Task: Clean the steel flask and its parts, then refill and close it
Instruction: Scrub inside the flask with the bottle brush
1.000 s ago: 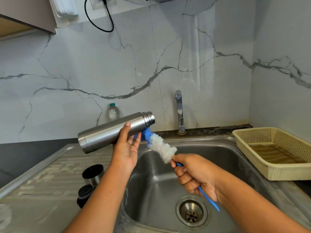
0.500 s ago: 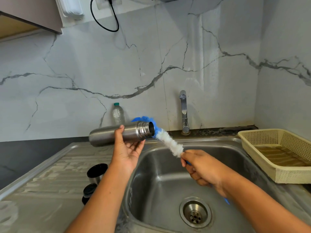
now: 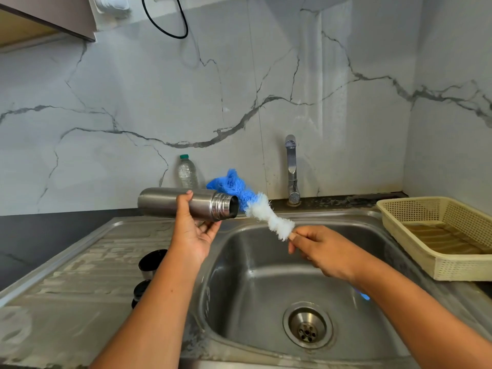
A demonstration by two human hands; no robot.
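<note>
cream basket point(image 3: 410, 249) rt of sink point(image 3: 266, 275) (perforated sides), plastic bottle point(image 3: 187, 173) by wall point(image 3: 106, 89), black cable point(image 3: 170, 36) above.

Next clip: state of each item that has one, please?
Steel flask: uncapped, horizontal, gripped by left hand.
Bottle brush: outside the flask mouth, held by right hand.
Tap: no water visibly running.
Plastic bottle: capped, upright.
Flask cup: off the flask, on the drainboard.

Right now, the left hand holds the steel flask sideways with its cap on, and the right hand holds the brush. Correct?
No: the head view shows the flask uncapped, threaded mouth open. Otherwise right: left hand holds it sideways, right hand holds the brush.
</note>
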